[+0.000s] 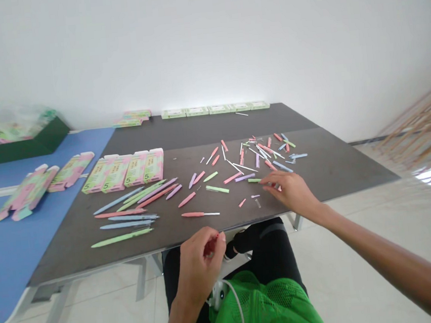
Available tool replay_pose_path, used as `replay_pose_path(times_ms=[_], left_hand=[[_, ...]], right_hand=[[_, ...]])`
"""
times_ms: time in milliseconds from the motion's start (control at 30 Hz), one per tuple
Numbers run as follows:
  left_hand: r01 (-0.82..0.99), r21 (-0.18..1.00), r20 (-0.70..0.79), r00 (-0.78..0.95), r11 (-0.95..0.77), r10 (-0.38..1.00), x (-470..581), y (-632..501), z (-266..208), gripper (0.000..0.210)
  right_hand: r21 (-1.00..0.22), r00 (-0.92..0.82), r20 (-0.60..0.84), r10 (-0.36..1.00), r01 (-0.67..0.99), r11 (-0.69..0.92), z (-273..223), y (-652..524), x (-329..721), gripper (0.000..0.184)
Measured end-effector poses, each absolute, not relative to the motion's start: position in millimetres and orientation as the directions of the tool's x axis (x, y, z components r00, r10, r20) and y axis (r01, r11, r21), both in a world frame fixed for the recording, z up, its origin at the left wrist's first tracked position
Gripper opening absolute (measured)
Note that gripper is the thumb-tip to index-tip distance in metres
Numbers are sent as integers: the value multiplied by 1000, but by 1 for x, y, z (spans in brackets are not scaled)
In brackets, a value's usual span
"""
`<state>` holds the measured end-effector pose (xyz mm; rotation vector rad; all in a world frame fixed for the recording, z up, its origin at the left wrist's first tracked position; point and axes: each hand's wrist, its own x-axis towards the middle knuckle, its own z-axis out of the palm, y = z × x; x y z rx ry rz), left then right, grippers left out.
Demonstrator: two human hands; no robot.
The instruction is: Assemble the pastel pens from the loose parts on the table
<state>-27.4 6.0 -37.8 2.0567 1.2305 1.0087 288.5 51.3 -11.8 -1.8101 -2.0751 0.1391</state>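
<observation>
Close to the table's front edge, my left hand (201, 258) is curled with thumb and forefinger together. A speck of red shows at its fingertips, too small to name. My right hand (290, 191) reaches over the table, its fingertips closed at the right end of a short green pen barrel (254, 180) and covering that end. Between the hands lie a red pen front with a white refill (201, 214), a small pink pen part (242, 202) and a clear small piece (258, 203). Beyond them is another green barrel with a clip (217, 189).
Assembled pens (121, 237) lie in a loose group at the left, below upright printed boxes (132, 170). Loose barrels and white refills (262, 152) are scattered on the right. Flat cartons (31, 192) and a dark green bin (51, 139) sit on the blue table (1, 273).
</observation>
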Motion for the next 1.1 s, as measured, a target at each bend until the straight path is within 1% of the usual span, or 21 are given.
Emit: replay_pose_path(times_ms=[67, 100, 167, 233, 267, 400, 500, 533, 567, 600, 633, 667, 700, 733, 767, 833, 900, 967, 1100], left_hand=[[447, 785, 321, 299, -429, 899, -30, 6, -40, 18], [417, 805, 319, 296, -422, 900, -30, 7, -42, 13], [361, 837, 318, 288, -411, 903, -30, 7, -45, 9], [329, 852, 318, 290, -407, 902, -28, 7, -47, 12], [322, 852, 322, 298, -412, 899, -27, 6, -47, 13], [345, 812, 367, 326, -471, 871, -23, 5, -41, 11], [356, 790, 402, 314, -499, 860, -24, 6, -35, 11], [354, 791, 409, 301, -499, 861, -25, 7, -33, 12], [349, 795, 413, 289, -496, 864, -25, 8, -31, 13], [341, 801, 412, 282, -492, 866, -26, 9, -29, 15], [331, 808, 409, 280, -488, 868, -26, 10, -26, 17], [318, 815, 406, 282, -484, 869, -25, 10, -22, 19], [303, 821, 407, 285, -484, 868, -24, 9, -17, 21], [287, 823, 415, 287, -491, 863, -22, 8, -12, 23], [274, 820, 431, 283, -503, 857, -19, 6, -7, 23], [254, 800, 483, 267, -544, 834, -13, 2, 3, 21], [244, 776, 526, 259, -582, 810, -8, -1, 9, 19], [240, 768, 534, 272, -594, 801, -4, -3, 12, 18], [250, 782, 497, 300, -570, 814, -3, -4, 10, 19]], right_hand=[[-269, -98, 180, 979, 952, 144, -8, 53, 293, 21], [-266, -110, 146, 983, 953, 147, -9, 52, 293, 19], [-307, -126, 72, 989, 941, 142, -14, 49, 288, 15], [-343, -106, 16, 994, 933, 105, -24, 45, 280, 20], [-339, -85, 2, 996, 937, 81, -29, 44, 275, 19], [-264, -36, 24, 999, 964, 41, -47, 41, 264, 10], [-256, -39, 43, 998, 965, 49, -46, 39, 264, 15], [-283, -51, 65, 997, 957, 68, -43, 36, 264, 16], [-342, -73, 98, 993, 934, 102, -38, 32, 263, 15], [-436, -99, 134, 986, 888, 148, -32, 28, 261, 15], [-555, -123, 177, 976, 807, 202, -26, 22, 258, 15], [-682, -140, 202, 969, 691, 241, -19, 16, 253, 14], [-792, -146, 199, 969, 559, 247, -11, 10, 248, 15], [-865, -141, 193, 971, 442, 237, -5, 3, 241, 16], [-907, -138, 189, 972, 355, 227, 2, -3, 235, 17], [-941, -144, 198, 970, 251, 229, 12, -11, 222, 18], [-945, -151, 218, 964, 214, 247, 18, -16, 214, 18], [-939, -155, 233, 960, 219, 264, 22, -17, 210, 19], [-922, -178, 240, 954, 268, 281, 22, -16, 209, 22]])
